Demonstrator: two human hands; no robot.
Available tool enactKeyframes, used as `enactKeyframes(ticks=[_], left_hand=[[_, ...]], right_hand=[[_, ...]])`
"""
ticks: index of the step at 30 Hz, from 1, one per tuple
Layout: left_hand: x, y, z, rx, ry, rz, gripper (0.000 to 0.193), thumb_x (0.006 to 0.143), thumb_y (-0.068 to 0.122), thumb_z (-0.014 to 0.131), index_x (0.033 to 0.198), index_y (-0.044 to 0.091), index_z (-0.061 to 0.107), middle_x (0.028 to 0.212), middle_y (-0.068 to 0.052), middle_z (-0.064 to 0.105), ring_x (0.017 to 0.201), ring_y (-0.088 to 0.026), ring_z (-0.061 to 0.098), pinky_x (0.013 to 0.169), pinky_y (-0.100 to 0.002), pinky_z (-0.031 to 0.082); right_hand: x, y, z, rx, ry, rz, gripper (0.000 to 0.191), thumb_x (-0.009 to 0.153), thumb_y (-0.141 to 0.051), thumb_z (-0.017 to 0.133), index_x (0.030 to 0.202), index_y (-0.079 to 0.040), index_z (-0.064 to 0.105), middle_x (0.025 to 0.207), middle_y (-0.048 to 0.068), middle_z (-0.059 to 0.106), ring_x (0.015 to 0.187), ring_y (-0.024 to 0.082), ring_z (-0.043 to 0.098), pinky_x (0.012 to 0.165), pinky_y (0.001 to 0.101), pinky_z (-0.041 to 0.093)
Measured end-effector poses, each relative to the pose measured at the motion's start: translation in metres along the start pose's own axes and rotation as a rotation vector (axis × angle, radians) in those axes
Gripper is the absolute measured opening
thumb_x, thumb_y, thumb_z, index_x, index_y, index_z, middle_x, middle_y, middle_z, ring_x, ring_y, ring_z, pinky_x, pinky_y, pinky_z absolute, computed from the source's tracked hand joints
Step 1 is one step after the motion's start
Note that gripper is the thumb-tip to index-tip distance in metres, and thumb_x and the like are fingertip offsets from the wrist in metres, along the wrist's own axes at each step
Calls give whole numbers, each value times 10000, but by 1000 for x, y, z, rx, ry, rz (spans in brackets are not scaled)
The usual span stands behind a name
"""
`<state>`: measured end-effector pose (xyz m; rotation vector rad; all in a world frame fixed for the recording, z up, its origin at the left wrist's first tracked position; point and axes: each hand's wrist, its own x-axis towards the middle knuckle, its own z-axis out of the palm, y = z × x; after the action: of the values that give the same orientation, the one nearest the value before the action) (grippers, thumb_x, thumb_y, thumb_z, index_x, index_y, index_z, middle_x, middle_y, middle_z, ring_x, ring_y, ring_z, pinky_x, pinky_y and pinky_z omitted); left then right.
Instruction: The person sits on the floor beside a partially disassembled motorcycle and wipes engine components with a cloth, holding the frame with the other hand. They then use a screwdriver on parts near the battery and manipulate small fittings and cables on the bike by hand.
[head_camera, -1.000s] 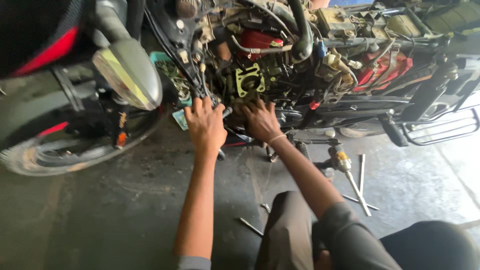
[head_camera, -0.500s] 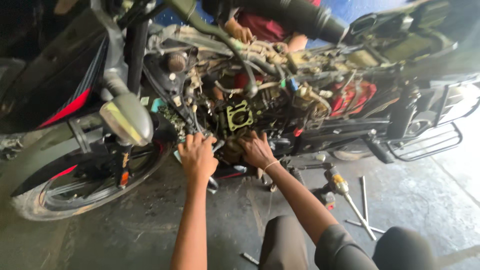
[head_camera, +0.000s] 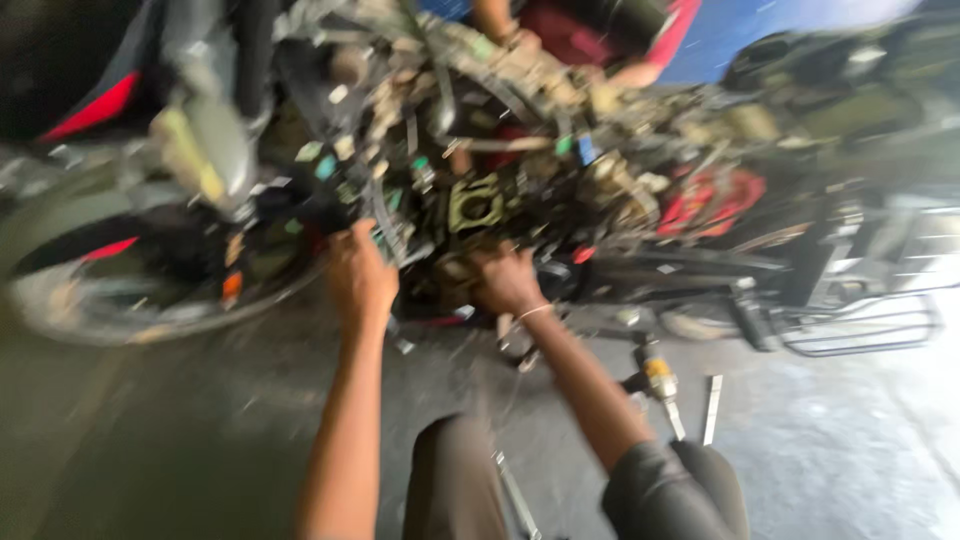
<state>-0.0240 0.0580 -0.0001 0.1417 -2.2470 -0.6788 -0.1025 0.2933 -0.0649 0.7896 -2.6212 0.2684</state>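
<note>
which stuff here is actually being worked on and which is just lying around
In hand:
- motorcycle engine, partly stripped
- left hand and right hand, both reaching into it; grip too blurred to tell

Lying about:
- screwdriver on the floor
- flat metal tool beside it
- front wheel

Both arms outstretched fwd; left hand (head_camera: 360, 280), right hand (head_camera: 507, 282) knuckles up, grip unclear—blurred.

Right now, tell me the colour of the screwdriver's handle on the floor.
Yellow-orange with dark ends, though blurred; the screwdriver shows in the head view, right of the right forearm.
</note>
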Motion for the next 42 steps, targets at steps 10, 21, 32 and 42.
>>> enactKeyframes(ticks=[10, 21, 32, 42], left_hand=[[1, 9, 5, 164, -58, -115, 451, 717, 49, 777, 1112, 216, 640, 1115, -151, 615, 926, -417, 659, 719, -503, 536], [1, 11, 8, 106, -59, -132, 397, 757, 24, 709, 1086, 241, 656, 1134, -106, 628, 986, -407, 655, 756, -515, 530], [7, 7, 3, 139, -66, -179, 394, 758, 54, 718, 1085, 268, 670, 1153, -91, 625, 970, -392, 665, 732, -504, 544], [4, 10, 3, 144, -66, -197, 364, 776, 72, 725, 1081, 265, 677, 1143, -77, 641, 940, -388, 675, 727, -502, 544]], right_hand=[[-12, 3, -20, -21, 135, -128, 543, 724, -351, 747, 1201, -104, 664, 1204, 94, 704, 1243, 332, 506, 984, 646, 315], [13, 6, -1, -136, -65, -104, 530, 761, -288, 693, 1261, -115, 668, 1176, 66, 720, 1279, 335, 487, 1027, 632, 339], [-55, 49, -22, 63, 63, 143, 565, 678, -101, 739, 1235, -185, 695, 1227, -17, 730, 1168, 249, 572, 976, 563, 360], [-13, 34, -14, -15, -108, -78, 559, 740, -173, 691, 1297, -151, 650, 1280, 41, 680, 1267, 279, 498, 941, 584, 372]])
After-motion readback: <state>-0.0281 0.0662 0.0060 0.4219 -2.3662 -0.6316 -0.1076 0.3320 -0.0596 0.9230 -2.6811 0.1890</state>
